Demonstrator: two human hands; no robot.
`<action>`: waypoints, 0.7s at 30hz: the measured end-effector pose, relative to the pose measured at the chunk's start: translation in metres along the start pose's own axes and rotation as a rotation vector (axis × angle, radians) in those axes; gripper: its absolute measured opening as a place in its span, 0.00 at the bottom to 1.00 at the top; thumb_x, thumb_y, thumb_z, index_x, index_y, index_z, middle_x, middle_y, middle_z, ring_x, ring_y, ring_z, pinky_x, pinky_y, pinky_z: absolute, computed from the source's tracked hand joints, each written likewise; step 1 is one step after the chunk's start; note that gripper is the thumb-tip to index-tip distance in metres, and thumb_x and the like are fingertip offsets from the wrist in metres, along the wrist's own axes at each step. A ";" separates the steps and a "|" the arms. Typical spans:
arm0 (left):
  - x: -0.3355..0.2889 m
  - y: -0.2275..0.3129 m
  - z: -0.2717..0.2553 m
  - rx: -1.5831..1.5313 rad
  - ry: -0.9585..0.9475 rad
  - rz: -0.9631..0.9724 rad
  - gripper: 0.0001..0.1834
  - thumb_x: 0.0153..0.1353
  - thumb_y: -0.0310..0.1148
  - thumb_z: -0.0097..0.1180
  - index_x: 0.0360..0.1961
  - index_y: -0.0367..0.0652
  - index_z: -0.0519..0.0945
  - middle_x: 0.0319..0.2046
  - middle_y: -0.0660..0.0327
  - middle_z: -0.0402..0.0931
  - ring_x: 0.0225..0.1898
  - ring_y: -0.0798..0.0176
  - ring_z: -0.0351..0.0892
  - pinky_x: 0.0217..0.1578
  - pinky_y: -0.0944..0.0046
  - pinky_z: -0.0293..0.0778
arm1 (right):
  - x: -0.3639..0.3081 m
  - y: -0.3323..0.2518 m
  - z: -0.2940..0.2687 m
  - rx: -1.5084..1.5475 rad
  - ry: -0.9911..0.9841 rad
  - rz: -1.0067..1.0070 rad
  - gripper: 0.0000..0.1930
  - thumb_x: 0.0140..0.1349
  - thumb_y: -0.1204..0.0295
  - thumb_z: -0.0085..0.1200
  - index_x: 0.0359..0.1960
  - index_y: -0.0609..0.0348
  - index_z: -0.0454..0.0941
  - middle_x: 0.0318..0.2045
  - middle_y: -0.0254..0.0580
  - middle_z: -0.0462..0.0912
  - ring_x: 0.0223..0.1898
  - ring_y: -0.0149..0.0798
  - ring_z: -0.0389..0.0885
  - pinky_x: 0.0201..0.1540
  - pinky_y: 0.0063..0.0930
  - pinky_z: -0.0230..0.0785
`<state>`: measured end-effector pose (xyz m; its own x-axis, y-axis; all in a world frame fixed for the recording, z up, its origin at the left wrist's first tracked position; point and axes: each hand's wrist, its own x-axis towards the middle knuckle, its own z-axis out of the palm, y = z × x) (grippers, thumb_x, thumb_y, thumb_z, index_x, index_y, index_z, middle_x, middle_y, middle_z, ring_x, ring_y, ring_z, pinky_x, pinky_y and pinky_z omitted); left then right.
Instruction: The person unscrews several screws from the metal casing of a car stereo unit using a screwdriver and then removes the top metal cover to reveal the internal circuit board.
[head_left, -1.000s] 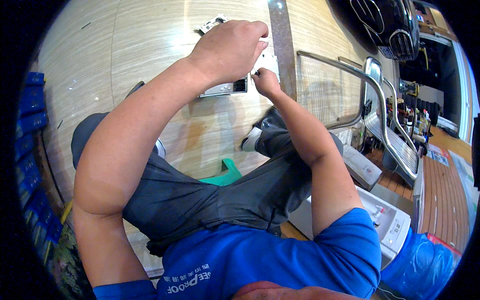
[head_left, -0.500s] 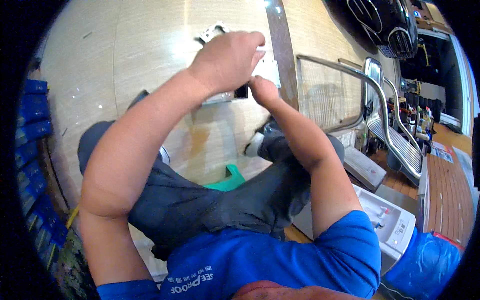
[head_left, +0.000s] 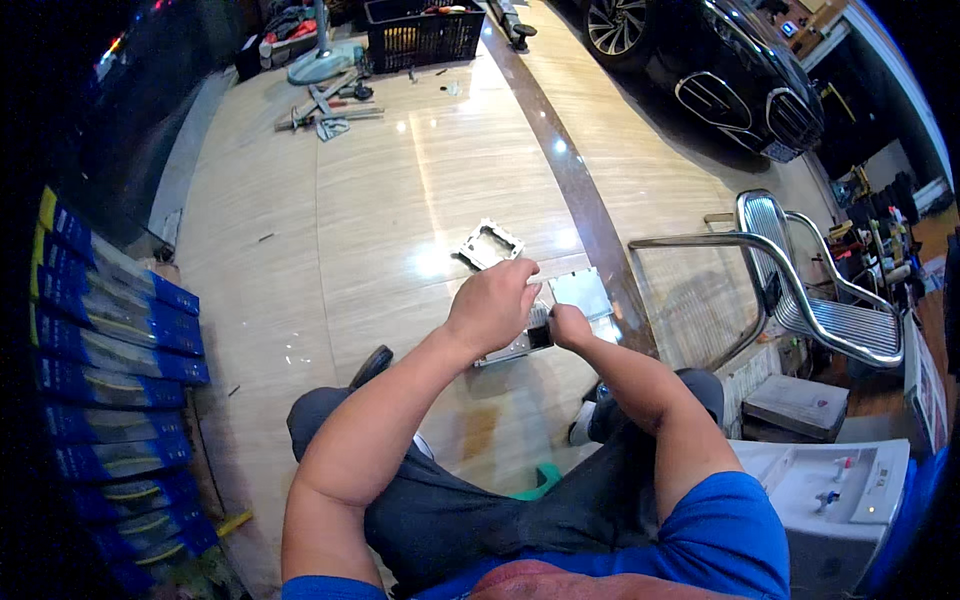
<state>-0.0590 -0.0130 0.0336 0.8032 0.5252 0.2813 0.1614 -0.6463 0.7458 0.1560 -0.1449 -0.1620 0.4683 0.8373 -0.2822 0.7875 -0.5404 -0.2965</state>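
A silver metal box-like unit (head_left: 507, 352) with a dark opening lies on the floor between my feet, partly covered by my hands. Over its left part is my left hand (head_left: 492, 308), back upward, thumb and fingers curled together; whatever they grip is hidden. My right hand (head_left: 570, 327) is closed at the right side of the unit, and I cannot see what is in its fingers. Just beyond my left hand rests a white rectangular frame (head_left: 490, 243) with an open middle. A flat silver-white plate (head_left: 582, 293) lies beyond my right hand.
Right of me stand a chrome-framed chair (head_left: 765, 250) and a white water dispenser (head_left: 830, 490). Blue boxes (head_left: 120, 380) are stacked at left. Farther off are tools (head_left: 325, 108), a black crate (head_left: 422, 40) and a dark car (head_left: 710, 80). A green object (head_left: 540, 482) shows under my legs.
The view has tilted up, bringing the crate, tools and more floor into sight. My left hand's fingers have come closer to my right hand; both stay at the metal unit.
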 end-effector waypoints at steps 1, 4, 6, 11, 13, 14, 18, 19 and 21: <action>0.001 0.000 0.001 0.003 -0.010 -0.009 0.13 0.64 0.34 0.55 0.46 0.38 0.79 0.38 0.48 0.81 0.40 0.46 0.82 0.42 0.52 0.77 | 0.003 0.004 0.003 0.062 -0.009 0.054 0.13 0.60 0.68 0.52 0.35 0.67 0.82 0.36 0.64 0.83 0.42 0.61 0.83 0.48 0.50 0.74; 0.000 0.001 0.000 0.012 -0.016 -0.015 0.13 0.64 0.33 0.55 0.46 0.38 0.79 0.38 0.49 0.81 0.40 0.47 0.82 0.42 0.52 0.77 | 0.008 0.009 0.013 0.088 -0.006 0.140 0.14 0.59 0.67 0.54 0.34 0.68 0.83 0.36 0.64 0.83 0.42 0.60 0.83 0.49 0.48 0.74; -0.001 0.001 -0.002 -0.016 -0.075 -0.071 0.14 0.64 0.34 0.54 0.48 0.38 0.78 0.42 0.46 0.80 0.45 0.43 0.81 0.47 0.49 0.76 | 0.010 0.010 0.018 0.086 0.000 0.142 0.14 0.60 0.65 0.55 0.34 0.68 0.83 0.35 0.64 0.83 0.42 0.60 0.83 0.50 0.48 0.74; -0.002 -0.002 0.000 0.020 -0.059 -0.047 0.13 0.64 0.34 0.55 0.47 0.38 0.78 0.39 0.48 0.81 0.42 0.45 0.82 0.44 0.50 0.77 | 0.011 0.015 0.024 0.149 -0.069 0.228 0.20 0.60 0.57 0.57 0.31 0.68 0.83 0.36 0.63 0.83 0.43 0.60 0.82 0.49 0.47 0.74; 0.000 0.000 0.001 0.031 -0.041 -0.027 0.13 0.64 0.34 0.55 0.46 0.38 0.78 0.37 0.50 0.81 0.40 0.47 0.82 0.42 0.52 0.77 | 0.010 0.025 0.027 0.168 -0.065 0.243 0.23 0.61 0.54 0.56 0.29 0.69 0.83 0.33 0.63 0.84 0.39 0.59 0.84 0.44 0.47 0.75; 0.001 0.000 0.002 0.027 -0.041 -0.020 0.13 0.64 0.34 0.55 0.46 0.38 0.78 0.37 0.49 0.81 0.40 0.47 0.82 0.42 0.52 0.77 | 0.009 0.030 0.028 0.187 -0.066 0.256 0.26 0.63 0.51 0.56 0.27 0.70 0.82 0.30 0.62 0.84 0.34 0.57 0.85 0.39 0.46 0.76; 0.000 -0.002 -0.001 0.015 -0.080 -0.042 0.14 0.64 0.34 0.55 0.47 0.39 0.78 0.41 0.46 0.81 0.43 0.43 0.81 0.44 0.49 0.77 | 0.001 0.019 0.029 0.438 -0.212 0.498 0.32 0.65 0.45 0.52 0.24 0.69 0.78 0.23 0.54 0.81 0.21 0.49 0.80 0.23 0.44 0.72; -0.001 -0.002 -0.002 0.015 -0.080 -0.044 0.14 0.64 0.34 0.55 0.47 0.39 0.78 0.41 0.46 0.81 0.43 0.43 0.81 0.44 0.49 0.77 | -0.001 0.016 0.028 0.507 -0.239 0.543 0.33 0.66 0.43 0.49 0.24 0.67 0.76 0.20 0.48 0.77 0.17 0.43 0.75 0.18 0.40 0.67; -0.001 -0.002 -0.003 0.019 -0.069 -0.029 0.14 0.63 0.34 0.55 0.47 0.39 0.78 0.41 0.46 0.81 0.43 0.43 0.81 0.44 0.49 0.77 | -0.004 0.014 0.025 0.575 -0.268 0.588 0.33 0.67 0.41 0.47 0.24 0.65 0.74 0.18 0.43 0.74 0.13 0.38 0.70 0.13 0.36 0.61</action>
<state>-0.0620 -0.0110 0.0335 0.8356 0.5047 0.2171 0.1956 -0.6425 0.7409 0.1545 -0.1581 -0.1877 0.5690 0.4000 -0.7184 0.0884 -0.8984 -0.4302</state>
